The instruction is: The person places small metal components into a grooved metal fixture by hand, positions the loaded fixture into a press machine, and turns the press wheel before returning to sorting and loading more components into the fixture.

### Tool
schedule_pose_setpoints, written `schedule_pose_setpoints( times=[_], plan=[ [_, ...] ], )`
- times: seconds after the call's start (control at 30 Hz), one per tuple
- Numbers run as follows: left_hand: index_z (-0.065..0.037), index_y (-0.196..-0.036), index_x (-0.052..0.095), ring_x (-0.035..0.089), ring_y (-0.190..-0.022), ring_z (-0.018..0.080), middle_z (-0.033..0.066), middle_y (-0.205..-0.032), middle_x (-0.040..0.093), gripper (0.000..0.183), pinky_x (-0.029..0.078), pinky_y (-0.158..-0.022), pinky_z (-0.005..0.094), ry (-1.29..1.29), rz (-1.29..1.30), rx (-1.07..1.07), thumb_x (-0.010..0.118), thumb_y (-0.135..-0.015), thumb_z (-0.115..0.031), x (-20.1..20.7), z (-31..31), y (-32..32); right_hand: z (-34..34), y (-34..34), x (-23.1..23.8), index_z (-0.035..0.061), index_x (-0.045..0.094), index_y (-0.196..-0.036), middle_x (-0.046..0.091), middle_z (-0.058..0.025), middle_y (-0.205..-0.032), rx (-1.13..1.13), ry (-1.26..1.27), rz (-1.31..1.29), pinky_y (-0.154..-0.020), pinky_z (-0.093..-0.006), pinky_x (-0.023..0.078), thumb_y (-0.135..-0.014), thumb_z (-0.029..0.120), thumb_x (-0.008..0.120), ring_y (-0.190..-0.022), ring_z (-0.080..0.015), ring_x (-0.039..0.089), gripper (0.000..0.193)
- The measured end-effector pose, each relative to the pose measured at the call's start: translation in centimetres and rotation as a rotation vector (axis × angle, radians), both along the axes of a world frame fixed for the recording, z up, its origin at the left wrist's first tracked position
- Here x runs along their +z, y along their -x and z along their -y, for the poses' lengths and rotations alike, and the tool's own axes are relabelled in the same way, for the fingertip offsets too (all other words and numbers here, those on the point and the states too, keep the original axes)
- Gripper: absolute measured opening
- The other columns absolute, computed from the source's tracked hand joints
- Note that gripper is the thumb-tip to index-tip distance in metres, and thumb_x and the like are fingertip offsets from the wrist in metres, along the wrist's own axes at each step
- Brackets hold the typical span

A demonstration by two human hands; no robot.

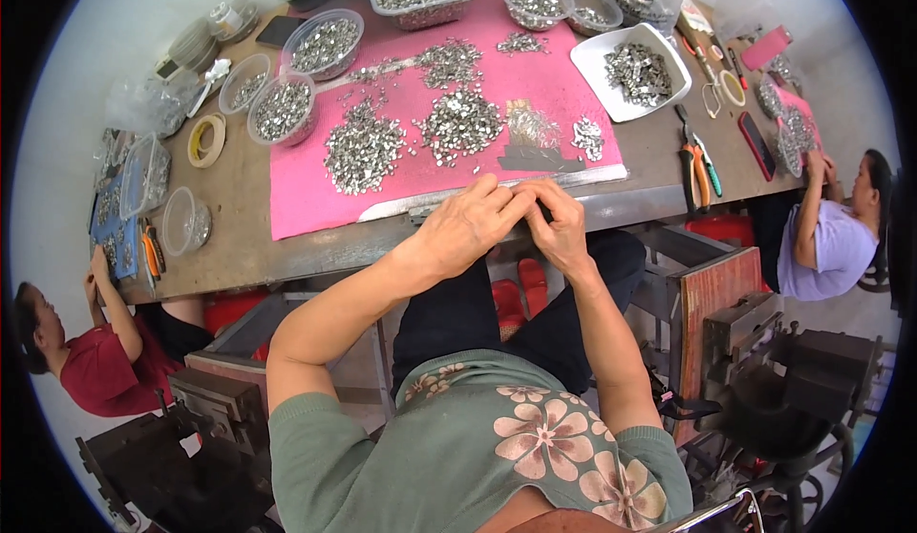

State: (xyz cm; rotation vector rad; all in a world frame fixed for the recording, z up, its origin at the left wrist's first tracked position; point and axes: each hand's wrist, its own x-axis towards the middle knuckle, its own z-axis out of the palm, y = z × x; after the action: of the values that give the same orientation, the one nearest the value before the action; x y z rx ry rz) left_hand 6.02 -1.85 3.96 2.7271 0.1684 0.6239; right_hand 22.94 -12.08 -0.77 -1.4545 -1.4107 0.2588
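Note:
My left hand (465, 220) and my right hand (556, 225) meet at the table's front edge, with bent fingertips pressed together. Whatever they pinch is hidden or too small to make out. Just beyond them, on a pink mat (298, 203), lies a dark grey flat strip (540, 163). Behind that strip are thin, pale metal pieces (535, 130), and a small heap of silvery parts (587, 138) sits to their right. Larger heaps of small shiny metal parts (365, 151) spread across the mat, one (461, 124) straight ahead of my hands.
Clear tubs of metal parts (325, 44) and a white tray (585, 57) stand around the mat. Orange-handled pliers (690, 165) and a phone (757, 146) lie right; a tape roll (206, 141) is left. One person (115, 366) works at left, another (831, 237) at right.

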Motion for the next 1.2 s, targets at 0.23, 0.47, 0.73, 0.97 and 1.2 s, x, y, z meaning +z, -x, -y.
schedule_pose_setpoints(
  times=[0.23, 0.47, 0.73, 0.97, 1.2],
  plan=[
    [-0.001, -0.115, 0.065, 0.058, -0.095, 0.0303, 0.0094, -0.094, 0.06, 0.04, 0.054, -0.084, 0.0404, -0.07, 0.135, 0.109, 0.069, -0.075, 0.002, -1.9, 1.0, 1.1, -0.7, -0.6, 1.0, -0.0011, 0.07, -0.099, 0.068, -0.0129, -0.092, -0.028, -0.013, 0.041, -0.074, -0.0372, 0.053, -0.089, -0.006, 0.066, -0.083, -0.0302, 0.067, 0.011],
    [-0.003, -0.108, 0.07, 0.063, -0.093, 0.0321, 0.0111, -0.099, 0.066, 0.026, 0.049, -0.096, 0.0484, 0.155, 0.333, 0.375, 0.074, -0.083, 0.001, -3.5, 2.2, 0.6, -4.5, -3.8, 0.7, 0.0024, 0.072, -0.094, 0.06, -0.0098, -0.089, -0.048, 0.004, 0.383, -0.08, -0.0415, 0.049, -0.083, 0.002, 0.074, -0.09, -0.03, 0.06, 0.011],
    [-0.006, -0.094, 0.071, 0.064, -0.095, 0.0298, 0.0076, -0.097, 0.069, 0.013, 0.046, -0.098, 0.049, 0.226, 0.261, 0.534, 0.076, -0.082, -0.005, -3.6, 2.6, 0.2, -6.0, -4.2, 0.4, 0.0048, 0.071, -0.09, 0.06, -0.0087, -0.088, -0.059, 0.059, 0.554, -0.082, -0.0428, 0.044, -0.085, 0.008, 0.075, -0.089, -0.0304, 0.059, 0.007],
    [-0.006, -0.093, 0.069, 0.064, -0.091, 0.0295, 0.0079, -0.095, 0.07, 0.013, 0.045, -0.098, 0.0483, 0.081, 0.36, 0.46, 0.076, -0.082, -0.005, -3.4, 2.7, 0.8, -4.8, -5.1, 1.0, 0.0031, 0.072, -0.092, 0.062, -0.0089, -0.084, -0.005, 0.016, 0.42, -0.077, -0.0409, 0.047, -0.085, 0.003, 0.074, -0.085, -0.0294, 0.061, 0.007],
    [-0.006, -0.09, 0.067, 0.063, -0.085, 0.0307, 0.008, -0.089, 0.069, 0.012, 0.045, -0.091, 0.0457, 0.161, 0.323, 0.505, 0.075, -0.081, -0.004, -3.2, 2.6, 0.5, -5.2, -5.4, 1.2, 0.0055, 0.074, -0.092, 0.061, -0.0074, -0.085, 0.023, 0.063, 0.522, -0.079, -0.0408, 0.046, -0.083, 0.007, 0.076, -0.087, -0.0281, 0.06, 0.009]
  ],
)
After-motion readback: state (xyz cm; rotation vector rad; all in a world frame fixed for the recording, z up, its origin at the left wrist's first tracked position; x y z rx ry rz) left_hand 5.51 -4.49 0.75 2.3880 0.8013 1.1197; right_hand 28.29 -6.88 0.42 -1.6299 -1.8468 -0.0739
